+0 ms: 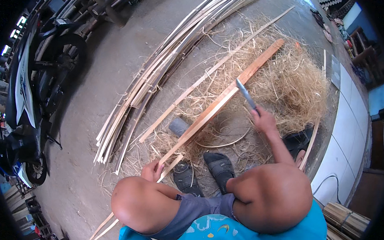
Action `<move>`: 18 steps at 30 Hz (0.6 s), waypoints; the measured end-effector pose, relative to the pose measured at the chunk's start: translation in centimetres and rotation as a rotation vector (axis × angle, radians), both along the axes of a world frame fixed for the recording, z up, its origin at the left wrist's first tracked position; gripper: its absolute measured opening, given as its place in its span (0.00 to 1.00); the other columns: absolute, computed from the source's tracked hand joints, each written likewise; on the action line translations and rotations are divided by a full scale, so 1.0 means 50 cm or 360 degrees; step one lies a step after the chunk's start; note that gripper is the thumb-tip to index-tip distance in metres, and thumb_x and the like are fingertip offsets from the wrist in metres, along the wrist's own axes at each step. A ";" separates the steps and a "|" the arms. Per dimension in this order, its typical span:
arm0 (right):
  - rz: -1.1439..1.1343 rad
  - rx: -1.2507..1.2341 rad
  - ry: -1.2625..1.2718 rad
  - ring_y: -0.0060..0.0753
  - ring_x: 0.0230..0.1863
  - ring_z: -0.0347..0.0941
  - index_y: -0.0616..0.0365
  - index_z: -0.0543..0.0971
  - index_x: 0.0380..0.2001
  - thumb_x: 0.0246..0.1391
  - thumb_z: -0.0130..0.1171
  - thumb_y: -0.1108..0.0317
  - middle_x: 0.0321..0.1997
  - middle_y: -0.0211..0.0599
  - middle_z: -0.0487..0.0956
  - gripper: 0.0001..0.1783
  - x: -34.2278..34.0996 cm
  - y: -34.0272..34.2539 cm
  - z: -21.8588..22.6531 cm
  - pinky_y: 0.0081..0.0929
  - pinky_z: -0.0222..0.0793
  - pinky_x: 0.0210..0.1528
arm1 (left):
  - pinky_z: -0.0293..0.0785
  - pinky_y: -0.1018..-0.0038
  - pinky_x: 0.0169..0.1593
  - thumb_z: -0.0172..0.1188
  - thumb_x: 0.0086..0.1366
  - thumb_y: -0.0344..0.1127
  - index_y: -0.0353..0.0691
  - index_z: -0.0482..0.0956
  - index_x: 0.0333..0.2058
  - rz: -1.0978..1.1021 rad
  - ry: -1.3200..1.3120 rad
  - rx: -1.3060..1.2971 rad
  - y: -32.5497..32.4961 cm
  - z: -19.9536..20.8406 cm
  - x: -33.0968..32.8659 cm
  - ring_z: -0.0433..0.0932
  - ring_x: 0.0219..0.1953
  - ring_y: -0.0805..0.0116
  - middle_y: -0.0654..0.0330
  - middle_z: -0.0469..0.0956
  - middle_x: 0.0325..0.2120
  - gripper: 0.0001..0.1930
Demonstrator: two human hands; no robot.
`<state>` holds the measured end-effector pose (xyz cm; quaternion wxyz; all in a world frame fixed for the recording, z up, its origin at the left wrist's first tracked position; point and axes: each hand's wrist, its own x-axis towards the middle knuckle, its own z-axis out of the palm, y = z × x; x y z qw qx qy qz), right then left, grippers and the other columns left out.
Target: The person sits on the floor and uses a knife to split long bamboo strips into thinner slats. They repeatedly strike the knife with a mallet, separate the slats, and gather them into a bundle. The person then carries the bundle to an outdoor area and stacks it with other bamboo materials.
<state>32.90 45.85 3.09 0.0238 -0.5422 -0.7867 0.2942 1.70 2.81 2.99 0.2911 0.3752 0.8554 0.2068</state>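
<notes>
My right hand is closed round the handle of a knife, its grey blade pointing up and left across a reddish-brown wooden board. The blade's tip end lies over the board; whether it touches cannot be told. A pale split-bamboo strip runs slantwise along the board. Its near end is gripped by my left hand, beside my left knee. Below the board's middle, a grey cylinder rests on the floor. Curly shavings lie heaped around and beyond the board.
A long bundle of bamboo strips lies to the left on the concrete floor. One loose strip lies between it and the board. A motorcycle stands far left. White tiles edge the right side, with bundled strips at lower right.
</notes>
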 end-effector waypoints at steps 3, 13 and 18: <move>-0.0047 0.0264 0.0320 0.59 0.48 0.79 0.52 0.74 0.60 0.64 0.54 0.48 0.45 0.58 0.82 0.28 0.020 0.011 -0.017 0.46 0.74 0.50 | 0.73 0.64 0.31 0.53 0.73 0.47 0.37 0.83 0.40 -0.0122 -0.0057 0.0033 -0.001 -0.023 -0.016 0.78 0.22 0.62 0.52 0.78 0.20 0.19; 0.0979 -0.0151 0.0378 0.57 0.46 0.79 0.50 0.78 0.55 0.64 0.55 0.51 0.45 0.50 0.83 0.22 -0.053 -0.294 -0.023 0.46 0.74 0.48 | 0.65 0.76 0.20 0.45 0.75 0.60 0.38 0.79 0.28 0.0185 -0.1372 -0.0221 0.159 -0.041 0.003 0.67 0.14 0.76 0.67 0.70 0.15 0.30; 0.0119 -0.0231 0.0288 0.57 0.51 0.78 0.48 0.76 0.58 0.63 0.56 0.47 0.50 0.49 0.82 0.26 -0.049 -0.126 -0.003 0.46 0.73 0.53 | 0.53 0.77 0.20 0.40 0.75 0.64 0.41 0.79 0.25 0.0176 -0.1185 -0.0408 0.064 -0.008 -0.037 0.58 0.14 0.77 0.70 0.62 0.12 0.34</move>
